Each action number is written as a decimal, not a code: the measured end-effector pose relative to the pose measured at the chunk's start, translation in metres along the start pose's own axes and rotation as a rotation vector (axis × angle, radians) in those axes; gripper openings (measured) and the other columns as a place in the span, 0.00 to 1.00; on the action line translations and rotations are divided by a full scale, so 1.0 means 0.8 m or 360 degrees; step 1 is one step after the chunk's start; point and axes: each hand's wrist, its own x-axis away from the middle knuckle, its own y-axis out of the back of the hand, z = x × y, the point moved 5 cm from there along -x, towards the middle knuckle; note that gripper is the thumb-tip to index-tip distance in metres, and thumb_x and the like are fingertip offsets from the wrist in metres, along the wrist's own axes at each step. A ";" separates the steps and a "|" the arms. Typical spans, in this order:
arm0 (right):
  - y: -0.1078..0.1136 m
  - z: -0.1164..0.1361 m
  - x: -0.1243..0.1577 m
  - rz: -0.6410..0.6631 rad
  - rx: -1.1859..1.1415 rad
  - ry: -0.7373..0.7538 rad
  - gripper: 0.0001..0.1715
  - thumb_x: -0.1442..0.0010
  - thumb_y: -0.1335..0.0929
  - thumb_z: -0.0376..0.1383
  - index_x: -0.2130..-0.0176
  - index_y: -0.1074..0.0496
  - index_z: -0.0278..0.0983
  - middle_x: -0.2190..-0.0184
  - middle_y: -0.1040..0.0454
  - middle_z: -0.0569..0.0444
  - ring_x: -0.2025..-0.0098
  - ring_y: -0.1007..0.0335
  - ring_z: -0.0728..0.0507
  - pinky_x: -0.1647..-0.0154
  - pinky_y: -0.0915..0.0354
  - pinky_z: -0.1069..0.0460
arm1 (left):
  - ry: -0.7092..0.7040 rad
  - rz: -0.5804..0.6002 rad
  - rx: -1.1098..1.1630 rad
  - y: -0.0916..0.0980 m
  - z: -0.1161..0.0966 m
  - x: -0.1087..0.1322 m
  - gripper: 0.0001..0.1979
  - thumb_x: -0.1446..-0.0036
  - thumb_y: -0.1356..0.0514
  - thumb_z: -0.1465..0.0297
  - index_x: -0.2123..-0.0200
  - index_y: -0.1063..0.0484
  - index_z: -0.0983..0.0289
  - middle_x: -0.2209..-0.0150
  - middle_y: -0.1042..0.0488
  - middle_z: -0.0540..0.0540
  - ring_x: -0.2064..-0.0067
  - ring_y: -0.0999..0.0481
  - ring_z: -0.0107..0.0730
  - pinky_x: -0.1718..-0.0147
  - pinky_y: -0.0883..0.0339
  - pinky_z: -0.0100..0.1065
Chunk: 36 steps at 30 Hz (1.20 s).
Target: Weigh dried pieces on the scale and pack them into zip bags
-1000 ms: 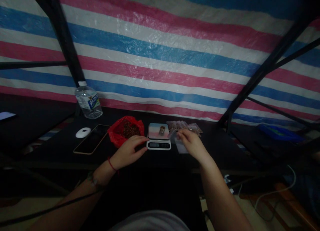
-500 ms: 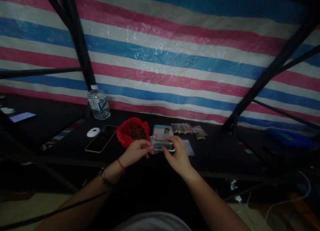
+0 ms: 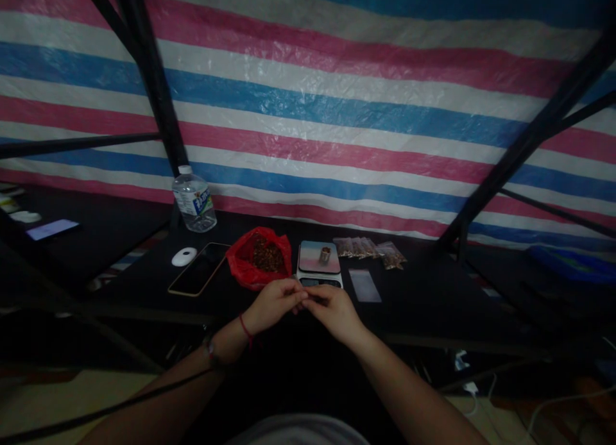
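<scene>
Touching now: fingertips (image 3: 300, 296), earlier apart

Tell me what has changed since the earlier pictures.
The right hand has moved left from beside the filled bags, and the left hand from the left side of the scale; they now meet in front of it. The clear bag both held a moment ago can't be made out. The red bag, phone and bottle stayed put.
</scene>
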 end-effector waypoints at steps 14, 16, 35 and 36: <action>-0.006 -0.034 -0.003 -0.0023 -0.0453 -0.0295 0.12 0.45 0.33 0.39 0.67 0.21 0.36 0.74 0.24 0.54 0.75 0.31 0.49 0.72 0.34 0.54 | -0.0186 0.0021 -0.0397 -0.002 -0.017 0.006 0.13 0.39 0.49 0.67 0.70 0.29 0.67 0.72 0.29 0.52 0.72 0.30 0.26 0.71 0.36 0.27; -0.007 -0.033 -0.002 -0.0018 -0.0477 -0.0321 0.13 0.45 0.33 0.40 0.67 0.21 0.36 0.73 0.23 0.53 0.74 0.30 0.48 0.72 0.33 0.54 | -0.0212 0.0027 -0.0438 -0.001 -0.018 0.006 0.14 0.39 0.49 0.67 0.70 0.29 0.67 0.73 0.30 0.52 0.71 0.31 0.26 0.71 0.36 0.27; -0.002 -0.007 0.002 -0.0063 0.0410 0.0064 0.09 0.50 0.34 0.27 0.75 0.24 0.36 0.77 0.25 0.55 0.73 0.32 0.48 0.70 0.40 0.55 | -0.0473 0.0223 -0.1158 -0.015 -0.033 0.016 0.10 0.46 0.47 0.76 0.78 0.32 0.65 0.76 0.29 0.51 0.73 0.31 0.27 0.71 0.42 0.27; -0.004 -0.006 0.003 -0.0068 0.0447 0.0081 0.09 0.50 0.34 0.27 0.76 0.25 0.36 0.77 0.27 0.55 0.74 0.33 0.48 0.71 0.41 0.55 | -0.0458 0.0223 -0.1150 -0.016 -0.033 0.016 0.10 0.46 0.47 0.76 0.78 0.32 0.65 0.76 0.29 0.52 0.73 0.31 0.27 0.71 0.42 0.27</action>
